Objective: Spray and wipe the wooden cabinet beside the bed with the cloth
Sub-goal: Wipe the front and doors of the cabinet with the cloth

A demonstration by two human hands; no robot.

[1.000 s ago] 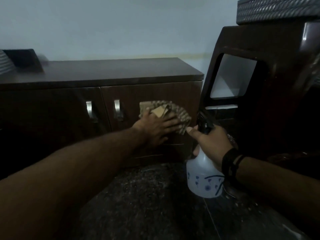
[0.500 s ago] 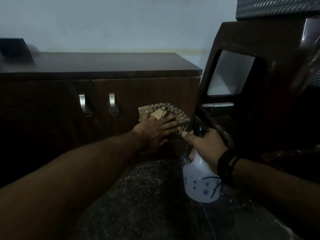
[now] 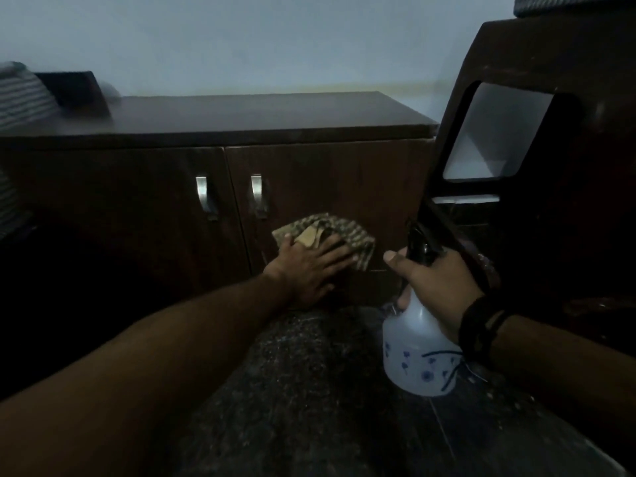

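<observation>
In a dim bedroom, your left hand point(image 3: 306, 266) lies flat with fingers spread wide against the right-hand door of the wooden cabinet point(image 3: 330, 187), pinning the patterned cloth point(image 3: 347, 235) to the lower part of the panel; the cloth sits under your fingertips and spills past them toward 1 o'clock, with a tan patch showing between thumb and forefinger; your palm rests on bare wood at 7 o'clock from the cloth. Your right hand point(image 3: 437, 287) is wrapped around the neck of the white spray bottle point(image 3: 416, 352), thumb hooked over the front and fingers curled behind; the dark trigger head stands at 12 o'clock from your knuckles, pointing toward the cabinet, just beside the cloth at its 3 o'clock and not touching it; whether a finger is on the trigger cannot be told. A dark band point(image 3: 478, 328) circles your right wrist. Two metal handles point(image 3: 256, 194) sit at 11 o'clock from the cloth, either side of the door seam; the dark bed frame point(image 3: 550, 218) rises at 3 o'clock, close against the cabinet's end; speckled floor point(image 3: 292, 390) fills 6 o'clock.
</observation>
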